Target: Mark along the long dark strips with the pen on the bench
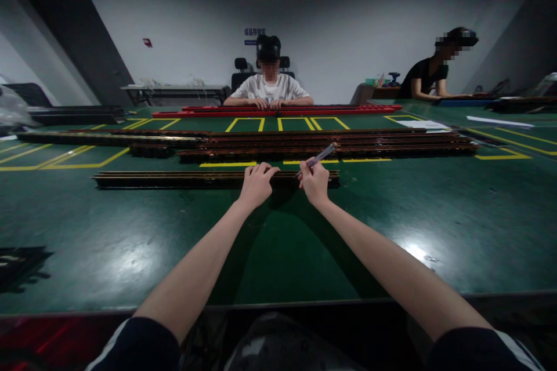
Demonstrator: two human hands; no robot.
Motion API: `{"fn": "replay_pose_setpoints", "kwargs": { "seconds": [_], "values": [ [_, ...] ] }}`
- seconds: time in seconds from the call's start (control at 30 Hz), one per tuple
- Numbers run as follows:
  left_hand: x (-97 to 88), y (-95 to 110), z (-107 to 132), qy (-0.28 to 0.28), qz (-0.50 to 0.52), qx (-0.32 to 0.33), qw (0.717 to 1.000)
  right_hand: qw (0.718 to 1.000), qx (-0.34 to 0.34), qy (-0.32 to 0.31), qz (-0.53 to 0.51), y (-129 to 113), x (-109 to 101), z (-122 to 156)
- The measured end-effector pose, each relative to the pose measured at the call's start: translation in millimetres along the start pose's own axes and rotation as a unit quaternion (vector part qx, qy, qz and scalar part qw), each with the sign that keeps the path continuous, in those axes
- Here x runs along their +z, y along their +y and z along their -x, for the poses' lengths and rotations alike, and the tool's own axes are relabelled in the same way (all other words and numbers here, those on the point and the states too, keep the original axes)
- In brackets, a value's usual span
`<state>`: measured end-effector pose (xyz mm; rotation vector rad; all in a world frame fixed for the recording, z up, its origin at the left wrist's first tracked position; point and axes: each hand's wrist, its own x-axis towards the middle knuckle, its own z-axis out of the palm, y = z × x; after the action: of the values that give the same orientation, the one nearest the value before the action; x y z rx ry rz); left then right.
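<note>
A long dark strip [174, 180] with thin gold-coloured lines lies crosswise on the green table in front of me. My left hand [256, 185] is on this strip right of its middle, fingers curled over its far edge and thumb stretched out to the right. Near the strip's right end, my right hand [315, 181] is closed around a slim pen-like tool [324, 154] with a clear handle. The tool is tilted, its back end up to the right and its thin tip pointing down left at the strip. Whether the tip touches is too small to tell.
Stacked dark strips [331, 145] lie just beyond my hands. Across the table [278, 255], a person [270, 90] has both hands at long red trays [369, 109]. Another person [429, 78] works at far right. White papers [422, 125] lie right; a dark toothed piece [21, 266] lies near left.
</note>
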<state>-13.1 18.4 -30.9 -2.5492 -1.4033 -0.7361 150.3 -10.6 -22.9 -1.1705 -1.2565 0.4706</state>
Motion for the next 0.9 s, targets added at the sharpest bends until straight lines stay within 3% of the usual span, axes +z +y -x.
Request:
{"fn": "replay_pose_setpoints", "kwargs": {
  "seconds": [0.9],
  "values": [
    [-5.1, 4.3, -0.7, -0.003, -0.029, 0.0, 1.0, 1.0, -0.005, 0.004, 0.003, 0.3, 0.6, 0.0]
  ]
}}
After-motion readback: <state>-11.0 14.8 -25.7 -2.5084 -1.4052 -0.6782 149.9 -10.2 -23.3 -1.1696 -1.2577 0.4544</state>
